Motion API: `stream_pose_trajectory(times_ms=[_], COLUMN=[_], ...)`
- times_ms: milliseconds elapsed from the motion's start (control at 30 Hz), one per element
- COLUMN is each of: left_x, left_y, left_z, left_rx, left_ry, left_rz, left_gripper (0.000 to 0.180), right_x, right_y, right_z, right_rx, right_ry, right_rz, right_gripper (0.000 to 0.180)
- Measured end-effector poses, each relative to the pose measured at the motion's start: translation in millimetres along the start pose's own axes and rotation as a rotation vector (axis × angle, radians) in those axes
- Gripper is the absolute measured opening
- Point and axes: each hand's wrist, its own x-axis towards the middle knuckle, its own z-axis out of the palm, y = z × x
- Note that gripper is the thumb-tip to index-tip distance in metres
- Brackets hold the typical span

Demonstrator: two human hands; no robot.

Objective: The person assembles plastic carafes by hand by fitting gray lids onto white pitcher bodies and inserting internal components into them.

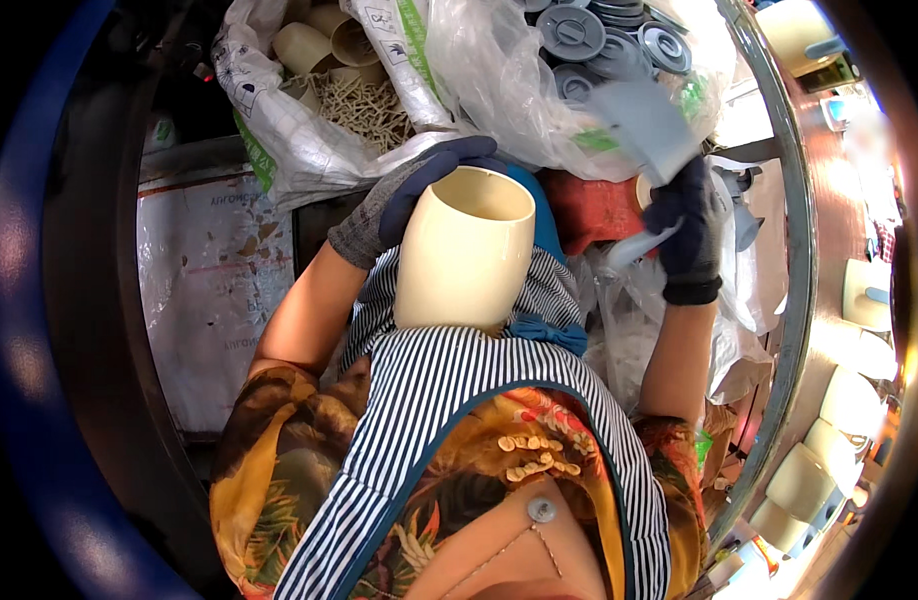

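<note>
White printed sack upper left (green stripes); clear plastic bag beside it, top centre.

The cup sits in the left hand, left of the right hand. Behind both hands lie two bags: one with cups on the left, one with lids on the right.

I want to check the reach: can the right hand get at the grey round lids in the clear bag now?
Probably not at once. The right hand already holds a grey lid and a white piece, though the grey round lids lie uncovered just beyond it.
</note>
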Motion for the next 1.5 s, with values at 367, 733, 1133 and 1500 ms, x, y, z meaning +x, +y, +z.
stream_pose_trajectory(times_ms=[367,733,1133,1500], left_x=[7.4,4.0,7.2,5.3], left_y=[-15.1,-3.6,-29.7,20.3], left_z=[3.8,3.5,-13.8,18.5], left_rx=[-0.459,0.323,-0.138,0.172], left_ry=[0.087,0.048,0.085,0.169], left_rz=[-0.208,0.022,-0.120,-0.174], left_gripper=[0.062,0.043,0.050,0.042], right_x=[1.3,0.8,-15.8,-27.5], right_y=[20.9,26.6,51.0,59.2], right_z=[76.7,74.2,70.8,69.6], right_rx=[0.069,-0.080,-0.460,-0.670], right_ry=[-0.183,-0.179,-0.133,-0.144], right_rz=[0.626,0.548,0.137,-0.099], right_gripper=[0.026,0.022,0.026,0.027])
